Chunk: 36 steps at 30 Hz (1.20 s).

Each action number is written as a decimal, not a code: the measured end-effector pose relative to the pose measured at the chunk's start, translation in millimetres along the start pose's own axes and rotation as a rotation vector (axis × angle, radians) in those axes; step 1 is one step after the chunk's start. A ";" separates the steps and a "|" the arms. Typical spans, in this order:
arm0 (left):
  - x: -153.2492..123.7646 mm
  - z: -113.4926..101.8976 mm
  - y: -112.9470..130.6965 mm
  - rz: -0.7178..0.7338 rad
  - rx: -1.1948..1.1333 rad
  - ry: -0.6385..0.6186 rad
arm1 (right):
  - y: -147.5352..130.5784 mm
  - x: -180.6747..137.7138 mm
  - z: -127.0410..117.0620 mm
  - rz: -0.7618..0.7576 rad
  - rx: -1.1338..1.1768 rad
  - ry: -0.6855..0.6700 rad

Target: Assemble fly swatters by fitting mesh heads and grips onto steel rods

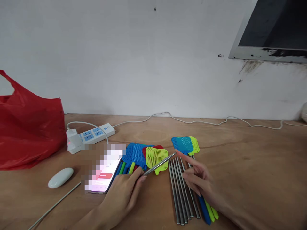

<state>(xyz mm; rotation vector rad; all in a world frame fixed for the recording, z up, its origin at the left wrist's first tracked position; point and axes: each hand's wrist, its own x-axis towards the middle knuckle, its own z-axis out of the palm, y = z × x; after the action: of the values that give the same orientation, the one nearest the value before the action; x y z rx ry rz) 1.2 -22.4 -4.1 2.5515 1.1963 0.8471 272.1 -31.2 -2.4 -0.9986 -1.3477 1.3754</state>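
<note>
My left hand [124,191] is closed in a pinch on a thin metal rod [159,163] that points up and to the right. My right hand [196,177] hovers with its index finger stretched toward the rod's tip, the other fingers loosely curled over a row of several metal rods [178,191] lying side by side. Beside that row lie finished fly swatters with blue and green handles [207,210] and blue and green mesh heads [185,144]. A pile of loose swatter heads, blue, red and yellow [146,155], lies just beyond my left hand.
A phone [105,175] with a lit screen lies left of my left hand. A white power strip [90,135] with cables, a white oval object [60,177] and a red plastic bag [26,131] occupy the left of the wooden table [251,159]. The wall stands behind.
</note>
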 end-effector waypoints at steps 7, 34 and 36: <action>1.4 -7.5 10.2 0.063 -0.006 -0.137 | -2.1 8.3 1.8 -0.082 0.036 0.183; 5.9 -8.4 9.9 0.128 0.030 -0.280 | -10.9 23.6 -22.6 0.047 -0.119 0.361; 6.5 -8.3 10.5 0.131 0.023 -0.274 | -8.9 25.1 -22.3 0.022 -0.234 0.340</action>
<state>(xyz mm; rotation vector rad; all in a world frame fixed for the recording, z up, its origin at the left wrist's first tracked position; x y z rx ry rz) 6.5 -24.9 9.6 2.6790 0.9713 0.4880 288.6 -1.9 6.5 -1.3399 -1.2581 1.0195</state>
